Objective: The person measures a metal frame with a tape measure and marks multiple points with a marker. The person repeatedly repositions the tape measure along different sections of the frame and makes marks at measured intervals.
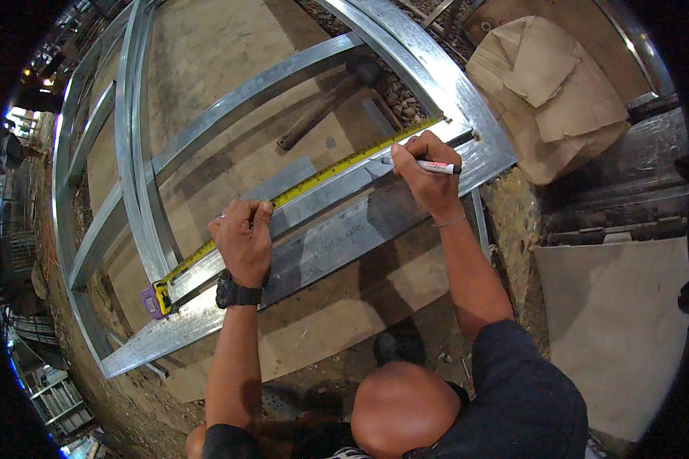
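A yellow tape measure blade [314,180] lies stretched along a square metal tube [329,193] of a galvanized frame. Its purple and yellow case [157,300] rests at the lower left end. My left hand [243,241], wearing a watch, pinches the blade against the tube. My right hand [427,170] grips a white marker [436,166] whose tip end points left, close to the tube near the blade's far end. Whether the tip touches the metal I cannot tell. A wider flat metal bar [337,237] runs alongside, nearer to me.
A hammer [318,115] with a wooden handle lies inside the frame on brown board [214,53]. Curved-looking crossbars [245,92] span the frame. Crumpled brown paper [559,92] sits at the right, above a pale sheet [612,321]. My knee [406,409] is at the bottom.
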The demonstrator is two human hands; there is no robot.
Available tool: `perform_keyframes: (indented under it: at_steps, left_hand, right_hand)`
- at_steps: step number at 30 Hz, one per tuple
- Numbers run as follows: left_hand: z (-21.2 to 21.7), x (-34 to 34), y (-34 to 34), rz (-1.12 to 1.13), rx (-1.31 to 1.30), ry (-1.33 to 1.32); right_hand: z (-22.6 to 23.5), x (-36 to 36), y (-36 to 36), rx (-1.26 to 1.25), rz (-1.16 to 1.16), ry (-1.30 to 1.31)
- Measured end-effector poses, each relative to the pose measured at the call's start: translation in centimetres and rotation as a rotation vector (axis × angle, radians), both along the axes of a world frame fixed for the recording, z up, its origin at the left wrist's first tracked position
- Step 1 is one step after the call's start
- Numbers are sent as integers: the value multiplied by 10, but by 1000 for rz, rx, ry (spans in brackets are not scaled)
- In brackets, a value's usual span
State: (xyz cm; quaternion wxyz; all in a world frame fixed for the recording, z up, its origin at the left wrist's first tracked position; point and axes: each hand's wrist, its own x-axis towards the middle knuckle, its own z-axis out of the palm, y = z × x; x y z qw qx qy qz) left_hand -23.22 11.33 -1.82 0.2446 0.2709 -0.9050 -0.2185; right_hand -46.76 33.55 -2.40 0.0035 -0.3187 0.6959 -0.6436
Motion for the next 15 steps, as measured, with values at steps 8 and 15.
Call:
perform_keyframes:
  at_steps: [8, 15]
  left_hand:
    - [5, -1, 3, 2, 15, -6]
    - [3, -2, 4, -3, 19, 23]
  right_hand:
    - [-1, -3, 6, -294, -101, -340]
    - [-5, -2, 4, -186, -31, -192]
